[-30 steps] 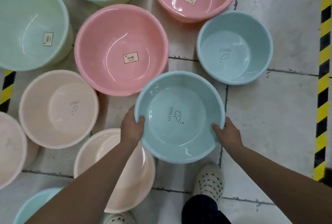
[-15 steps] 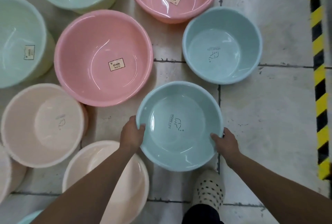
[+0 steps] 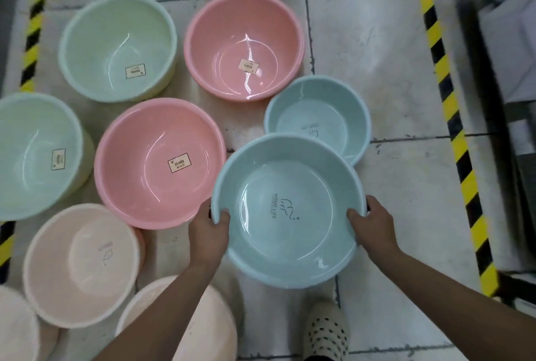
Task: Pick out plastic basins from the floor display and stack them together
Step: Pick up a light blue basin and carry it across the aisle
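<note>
Fingers of both hands clamp the mouth-up blue basin (image 3: 287, 210) at opposite rims.

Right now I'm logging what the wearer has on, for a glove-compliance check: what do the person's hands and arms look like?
Both are bare. The left hand and right hand wear no gloves, and no rings, watch or bracelet show. Both forearms are uncovered up to the picture's bottom edge, so no sleeve is in view. Whether sleeves start higher cannot be told.

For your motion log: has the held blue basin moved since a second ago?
Yes. The held blue basin now overlaps the smaller blue basin; earlier they were apart.
</note>
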